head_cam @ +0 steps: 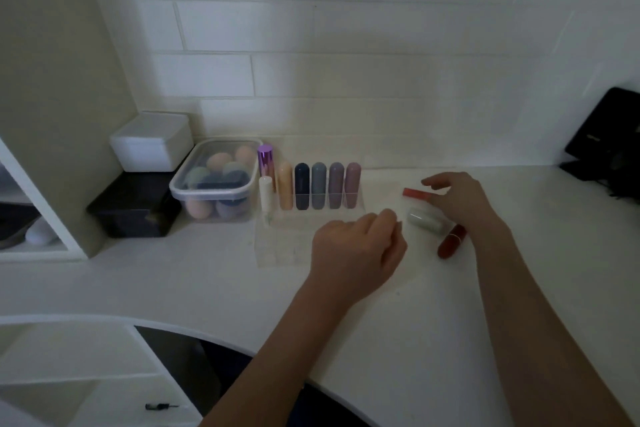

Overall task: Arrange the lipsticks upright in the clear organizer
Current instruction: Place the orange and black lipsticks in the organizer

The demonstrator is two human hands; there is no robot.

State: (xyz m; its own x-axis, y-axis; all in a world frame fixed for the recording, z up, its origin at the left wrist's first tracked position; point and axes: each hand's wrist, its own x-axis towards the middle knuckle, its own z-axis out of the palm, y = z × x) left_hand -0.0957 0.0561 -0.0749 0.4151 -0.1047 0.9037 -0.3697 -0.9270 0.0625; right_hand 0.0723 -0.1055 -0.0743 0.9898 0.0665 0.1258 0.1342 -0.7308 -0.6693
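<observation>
The clear organizer lies on the white counter. Several lipsticks stand upright in its back row: peach, navy, grey-blue, mauve and pink. A white one stands at the left, with a purple metallic tube behind it. To the right lie a slim coral-red tube, a pale green lipstick and a dark red lipstick. My right hand hovers over the coral tube, fingers spread. My left hand rests loosely curled at the organizer's right front corner, holding nothing visible.
A lidded clear tub of makeup sponges sits left of the organizer, beside a black box with a white box on it. A dark object stands at the far right. A tiled wall runs along the back.
</observation>
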